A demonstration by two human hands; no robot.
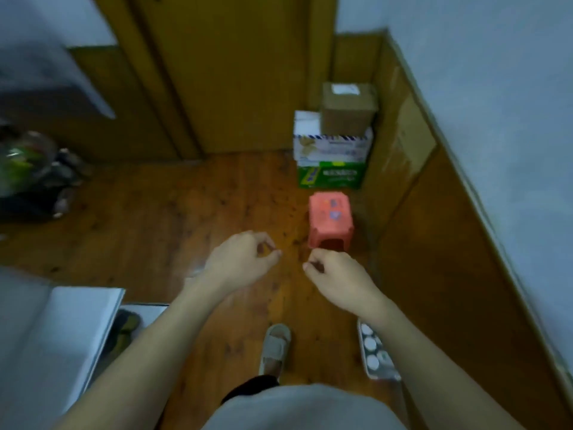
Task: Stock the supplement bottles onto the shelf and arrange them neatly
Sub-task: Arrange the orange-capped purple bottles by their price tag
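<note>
Nearest the camera, the person's grey-clad torso fills the lower edge, and one foot in a pale slipper [275, 349] stands on the wooden floor [173, 218]. To the right of that foot, partly hidden under the right forearm, a tray [379, 372] lies on the floor holding the supplement bottles [370, 344], seen from above as a row of white round caps; no label on them can be read. At the lower left a white shelf unit [62, 336] shows its flat top and edge, with a dark shoe [125, 324] tucked beside it.

Both bare forearms reach forward over the floor. The left hand [240, 259] and the right hand [336, 274] hover close together but apart, each with fingers loosely curled toward the thumb, and neither holds anything.

Just beyond the right hand a small red plastic stool [330, 220] stands on the floor, stickers on its seat too blurred to read. Behind it, in the corner, boxes are stacked: a green carton [330, 175] at the bottom with white lettering that is illegible, a white carton [331, 145] with a teddy-bear picture above it, and a brown cardboard box [348, 108] with a white shipping label on top. A wooden door [229, 72] stands at the far wall, and a dim heap of bags [31, 169] lies at the far left.
</note>
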